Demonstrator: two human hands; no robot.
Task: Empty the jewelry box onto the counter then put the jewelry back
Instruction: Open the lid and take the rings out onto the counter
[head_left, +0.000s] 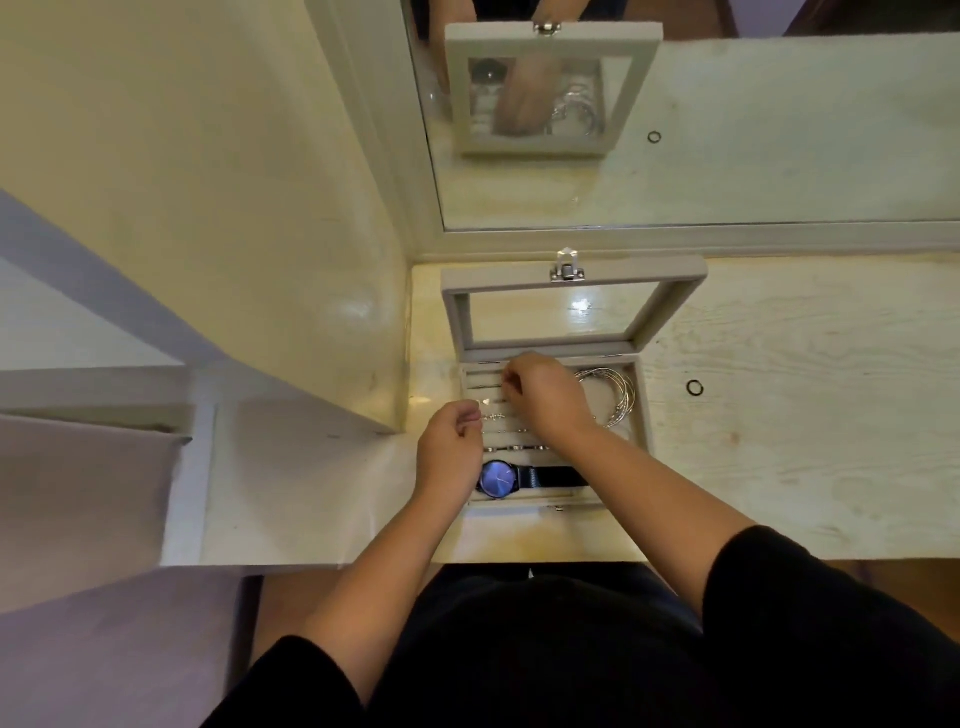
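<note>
The grey jewelry box (641, 415) sits open on the counter, its glass lid (680, 306) standing up behind it. Inside lie a blue-faced watch (496, 478) at the front, silver bangles (621, 397) at the right, and a thin chain (493, 417) and a bracelet (517, 448) across the padded rows. My right hand (548, 397) reaches over the back rows with fingertips pinched on something small that I cannot make out. My left hand (449, 449) hovers at the box's left edge, fingers curled and thumb against forefinger beside the chain; whether it holds anything is hidden.
A small black ring (694, 387) lies on the pale wooden counter (805, 415) right of the box. A mirror (727, 156) stands behind and reflects the box. A cream side panel (260, 234) borders the box on the left.
</note>
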